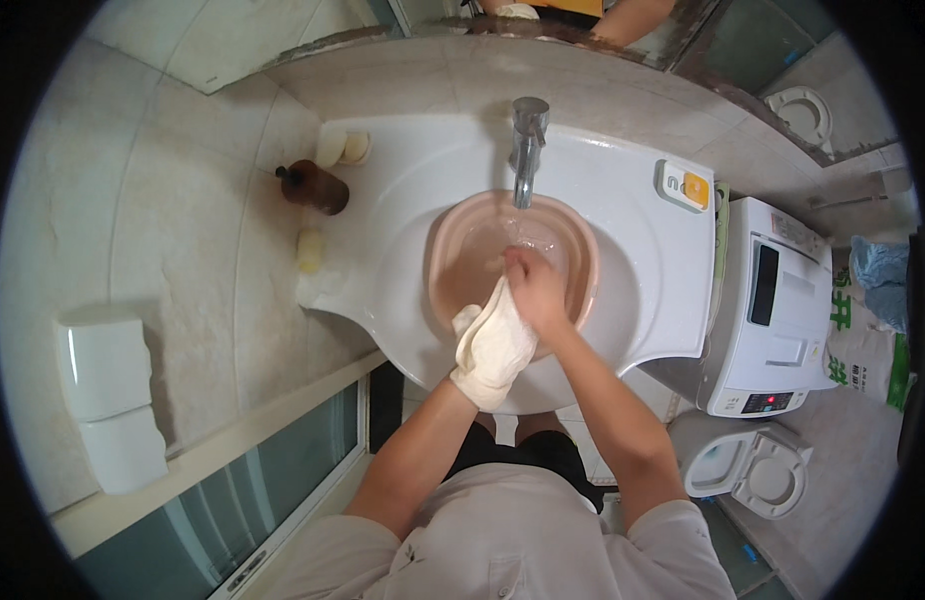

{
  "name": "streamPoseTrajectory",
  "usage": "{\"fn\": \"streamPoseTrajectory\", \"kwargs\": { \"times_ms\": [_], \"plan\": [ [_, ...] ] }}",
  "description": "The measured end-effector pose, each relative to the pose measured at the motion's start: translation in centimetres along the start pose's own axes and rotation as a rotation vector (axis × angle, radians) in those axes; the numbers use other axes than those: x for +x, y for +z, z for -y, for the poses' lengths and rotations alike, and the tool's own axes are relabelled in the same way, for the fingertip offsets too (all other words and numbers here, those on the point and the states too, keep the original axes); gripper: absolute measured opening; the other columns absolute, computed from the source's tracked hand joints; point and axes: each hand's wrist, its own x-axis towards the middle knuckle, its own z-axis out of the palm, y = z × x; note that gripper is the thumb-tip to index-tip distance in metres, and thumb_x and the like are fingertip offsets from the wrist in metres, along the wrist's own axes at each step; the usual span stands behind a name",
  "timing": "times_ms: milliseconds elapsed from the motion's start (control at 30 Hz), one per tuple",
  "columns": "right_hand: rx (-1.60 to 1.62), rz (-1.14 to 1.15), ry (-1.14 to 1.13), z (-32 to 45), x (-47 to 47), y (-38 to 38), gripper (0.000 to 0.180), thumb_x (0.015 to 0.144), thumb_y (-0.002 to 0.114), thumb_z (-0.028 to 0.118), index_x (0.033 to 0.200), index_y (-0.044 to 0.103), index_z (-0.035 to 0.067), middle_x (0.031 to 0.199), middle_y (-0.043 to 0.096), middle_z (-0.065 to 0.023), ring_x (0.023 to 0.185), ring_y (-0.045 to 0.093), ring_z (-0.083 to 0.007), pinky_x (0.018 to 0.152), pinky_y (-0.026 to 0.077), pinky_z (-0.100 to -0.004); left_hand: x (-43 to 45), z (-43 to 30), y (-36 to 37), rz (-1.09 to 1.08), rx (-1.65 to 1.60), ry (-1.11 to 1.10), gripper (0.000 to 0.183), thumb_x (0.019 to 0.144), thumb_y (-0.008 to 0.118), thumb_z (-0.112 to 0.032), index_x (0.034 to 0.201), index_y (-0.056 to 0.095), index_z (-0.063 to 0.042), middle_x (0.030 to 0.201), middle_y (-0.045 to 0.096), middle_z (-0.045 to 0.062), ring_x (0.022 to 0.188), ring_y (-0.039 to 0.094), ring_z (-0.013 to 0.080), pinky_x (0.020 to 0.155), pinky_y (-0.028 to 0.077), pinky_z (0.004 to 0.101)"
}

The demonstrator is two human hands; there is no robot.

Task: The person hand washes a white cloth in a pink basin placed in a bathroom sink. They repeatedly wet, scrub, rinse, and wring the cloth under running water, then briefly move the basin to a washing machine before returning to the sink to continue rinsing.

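A cream cloth mitt or sock (pixel 500 356) covers my left hand up to the wrist, with a thumb-like bulge at its left side. My left forearm (pixel 421 450) reaches up to it from below; the fingers inside are hidden. My right hand (pixel 536 289) pinches the far end of the cloth between thumb and fingers. Both hands are over a pink plastic basin (pixel 441 232) that holds water. The basin stands in a white washbasin (pixel 387 247). Above its far rim is a chrome faucet (pixel 528 142), and the water ripples below the spout.
On the left of the counter stand a brown pump bottle (pixel 320 187), a soap bar (pixel 309 250) and pale soap pieces (pixel 344 148). A white and yellow soap dish or box (pixel 685 186) is at right. Beyond are a washing machine (pixel 777 307) and a toilet (pixel 747 465).
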Motion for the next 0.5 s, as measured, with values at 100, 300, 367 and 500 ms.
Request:
{"fn": "streamPoseTrajectory", "kwargs": {
  "times_ms": [100, 300, 367, 500],
  "plan": [
    [-0.007, -0.086, -0.477, 2.8, -4.7, 1.1, 0.026, 0.097, 0.052, 0.016, 0.106, 0.071, 0.001, 0.105, 0.072, -0.0205, 0.102, 0.068, -0.0382, 0.089, 0.054, -0.0437, 0.0, 0.3, -4.3, -0.202, 0.384, 0.252, 0.070, 0.090, 0.046, -0.041, 0.152, 0.038, -0.009, 0.142, 0.051, 0.014, 0.134, 0.048, 0.0297, 0.113, 0.041, 0.0444],
    [0.050, 0.015, -0.043, 0.8, -0.2, 0.0, 0.014, 0.091, 0.065, 0.014, 0.098, 0.069, 0.003, 0.107, 0.070, -0.0168, 0.101, 0.066, -0.0365, 0.090, 0.052, -0.0438, 0.3, 0.5, 0.2, 0.089, -0.056, -0.009, 0.049, 0.106, 0.037, -0.038, 0.144, 0.045, -0.009, 0.133, 0.055, 0.011, 0.125, 0.053, 0.0268, 0.109, 0.044, 0.0433],
    [0.103, -0.057, -0.312, 2.1, -3.4, 0.8, 0.014, 0.091, 0.066, 0.014, 0.098, 0.068, 0.002, 0.104, 0.070, -0.0166, 0.100, 0.066, -0.0363, 0.088, 0.052, -0.0433, -0.4, 0.3, 1.0, 0.013, 0.010, 0.053, 0.049, 0.106, 0.037, -0.040, 0.143, 0.046, -0.009, 0.132, 0.056, 0.010, 0.124, 0.054, 0.0262, 0.108, 0.045, 0.0425],
    [0.193, -0.120, -0.271, 2.6, -5.4, 0.3, 0.018, 0.085, 0.071, 0.005, 0.103, 0.066, 0.003, 0.103, 0.065, -0.0156, 0.099, 0.064, -0.0348, 0.088, 0.051, -0.0408, 0.3, 1.0, 1.0, -0.192, 0.193, 0.173, 0.049, 0.107, 0.039, -0.043, 0.140, 0.049, -0.009, 0.129, 0.057, 0.009, 0.122, 0.056, 0.0251, 0.106, 0.046, 0.0410]
  ]
}}
